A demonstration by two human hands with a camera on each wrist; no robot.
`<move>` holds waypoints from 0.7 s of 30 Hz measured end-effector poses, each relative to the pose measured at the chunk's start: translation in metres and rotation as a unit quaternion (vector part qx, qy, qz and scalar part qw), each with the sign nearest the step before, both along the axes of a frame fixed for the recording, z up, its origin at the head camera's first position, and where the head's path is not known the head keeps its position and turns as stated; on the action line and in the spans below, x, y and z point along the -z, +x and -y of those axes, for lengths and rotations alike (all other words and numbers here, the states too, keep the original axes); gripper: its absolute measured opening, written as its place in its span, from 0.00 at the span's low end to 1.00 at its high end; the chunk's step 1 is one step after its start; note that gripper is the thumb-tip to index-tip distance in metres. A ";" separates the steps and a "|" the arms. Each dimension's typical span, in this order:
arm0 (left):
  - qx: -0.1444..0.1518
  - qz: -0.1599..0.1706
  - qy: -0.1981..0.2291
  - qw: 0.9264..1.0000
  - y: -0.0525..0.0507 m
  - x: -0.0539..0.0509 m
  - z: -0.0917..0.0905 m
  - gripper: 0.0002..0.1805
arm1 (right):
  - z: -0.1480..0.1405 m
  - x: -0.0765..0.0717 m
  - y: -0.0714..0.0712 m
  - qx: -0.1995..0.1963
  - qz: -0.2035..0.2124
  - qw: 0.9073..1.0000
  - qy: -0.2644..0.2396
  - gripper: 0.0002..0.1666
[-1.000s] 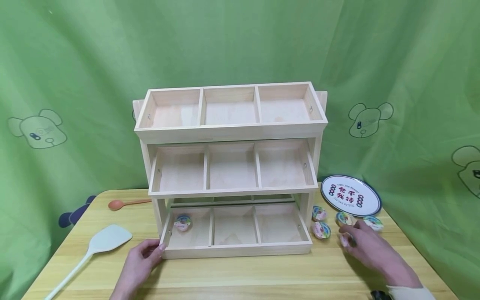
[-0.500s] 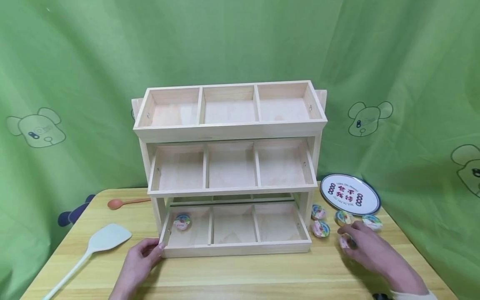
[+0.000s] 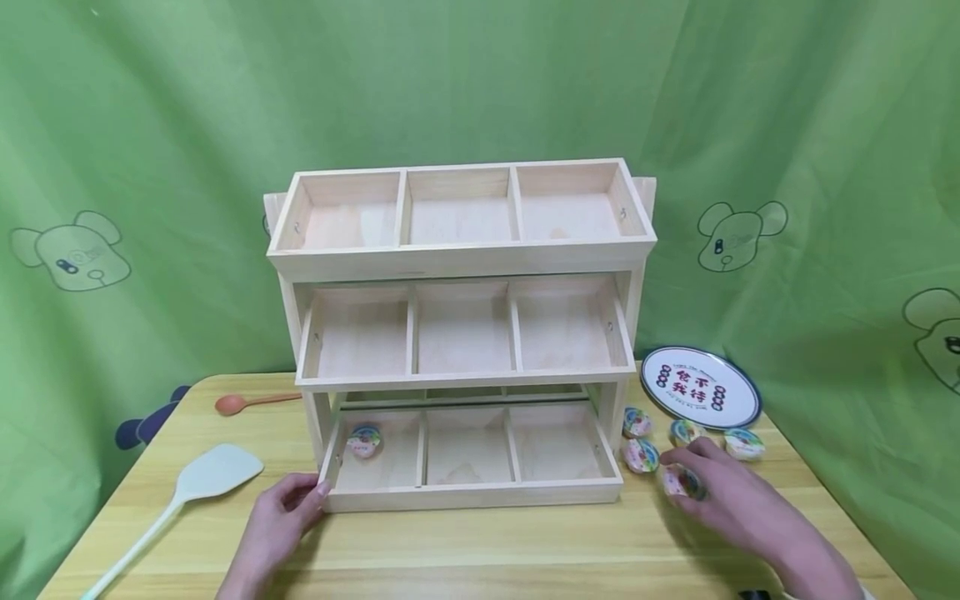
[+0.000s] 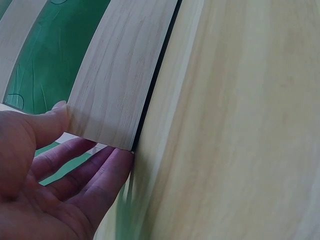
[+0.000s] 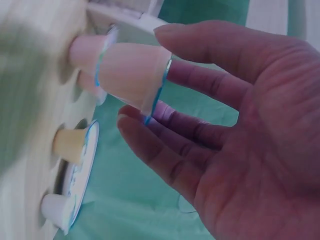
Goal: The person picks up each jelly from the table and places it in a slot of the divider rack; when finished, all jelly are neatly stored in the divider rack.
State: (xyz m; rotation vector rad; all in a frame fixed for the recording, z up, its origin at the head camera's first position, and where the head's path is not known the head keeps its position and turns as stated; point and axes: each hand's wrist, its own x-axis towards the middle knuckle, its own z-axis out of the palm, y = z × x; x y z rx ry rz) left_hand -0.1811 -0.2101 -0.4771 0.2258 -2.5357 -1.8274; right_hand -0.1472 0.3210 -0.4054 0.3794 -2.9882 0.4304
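Observation:
A wooden three-tier rack has three compartments in each tier. My left hand holds the front left corner of its bottom tray; the left wrist view shows the thumb on the front board and the fingers under its end. Between thumb and fingers, my right hand pinches a pink jelly cup, also seen in the head view, right of the rack. One cup lies in the bottom tray's left compartment. Two pink cups stand beside the rack, with an orange cup and a white cup further right.
An oval plate lies at the back right of the table, behind the cups. A white spatula and an orange spoon lie on the left. Green curtain hangs behind the rack.
My right hand has moved slightly left with the pink cup between its fingers. The left hand stays on the tray corner.

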 end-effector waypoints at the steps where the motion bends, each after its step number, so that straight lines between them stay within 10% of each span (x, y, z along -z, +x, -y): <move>1: 0.000 0.000 0.001 1.000 0.000 0.000 0.000 0.18 | 0.002 -0.002 0.001 -0.001 -0.001 1.000 -0.002 0.27; 21: -0.003 0.003 0.017 1.000 0.000 -0.001 -0.002 0.17 | 0.043 -0.027 0.008 -0.060 -0.043 0.997 0.006 0.27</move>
